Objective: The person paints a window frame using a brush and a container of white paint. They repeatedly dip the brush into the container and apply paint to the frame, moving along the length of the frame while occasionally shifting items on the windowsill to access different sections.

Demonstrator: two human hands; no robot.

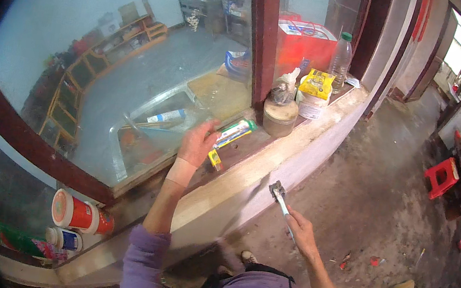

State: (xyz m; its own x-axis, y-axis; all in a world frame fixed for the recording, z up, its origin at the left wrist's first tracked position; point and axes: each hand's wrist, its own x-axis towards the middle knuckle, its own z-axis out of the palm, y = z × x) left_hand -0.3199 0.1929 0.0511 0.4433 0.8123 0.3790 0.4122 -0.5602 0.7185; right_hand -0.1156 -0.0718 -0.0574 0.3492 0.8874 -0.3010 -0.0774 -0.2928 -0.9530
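Observation:
My left hand reaches over the window sill, fingers at the near end of a slim green, white and blue packet. Whether they grip it or only touch it is unclear. Just below that hand, a small yellow packet lies on the sill. My right hand grips the pale handle of a brush in front of the wall below the sill. The brush's head is dark and clumped. Farther along the sill, a round lidded tin has a tied plastic bag on top.
Beyond the tin stand a white tub under a yellow packet, a green-capped bottle and a red bag. Red-and-white buckets lie sideways at the left. A red stool is on the right. Window glass borders the sill.

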